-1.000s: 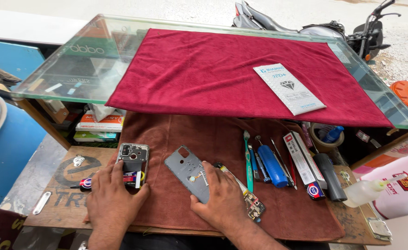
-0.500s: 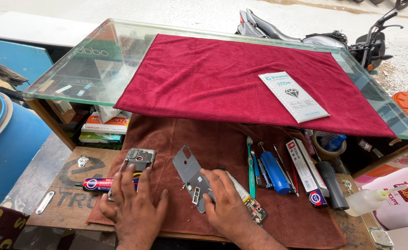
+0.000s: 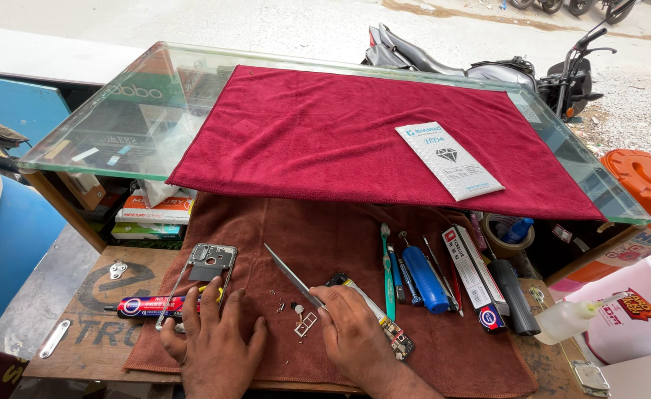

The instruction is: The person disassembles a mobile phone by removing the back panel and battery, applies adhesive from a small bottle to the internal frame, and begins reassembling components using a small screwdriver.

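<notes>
My left hand [image 3: 214, 343] lies flat on the brown cloth [image 3: 340, 229], fingers spread and holding nothing. Its fingertips are close to a grey phone mid-frame [image 3: 205, 270] and a red-and-blue glue tube [image 3: 148, 305]. My right hand [image 3: 355, 336] grips the lower end of a grey phone back cover [image 3: 292, 275], which is tilted so that I see it edge-on like a thin blade. Between my hands lie a few tiny screws [image 3: 276, 302] and a small metal bracket [image 3: 305, 324]. A narrow circuit strip [image 3: 384, 325] pokes out from under my right hand.
To the right lie a green toothbrush [image 3: 387, 273], a blue screwdriver [image 3: 423, 277], a slim box [image 3: 473, 277], a black cylinder [image 3: 512, 295] and a squeeze bottle [image 3: 565, 319]. Above, a glass counter [image 3: 111, 125] carries a red cloth [image 3: 325, 125] and a white packet [image 3: 447, 159].
The back cover has turned from lying face-up to standing edge-on in my right hand. My left hand has come off the mid-frame and flattened on the cloth.
</notes>
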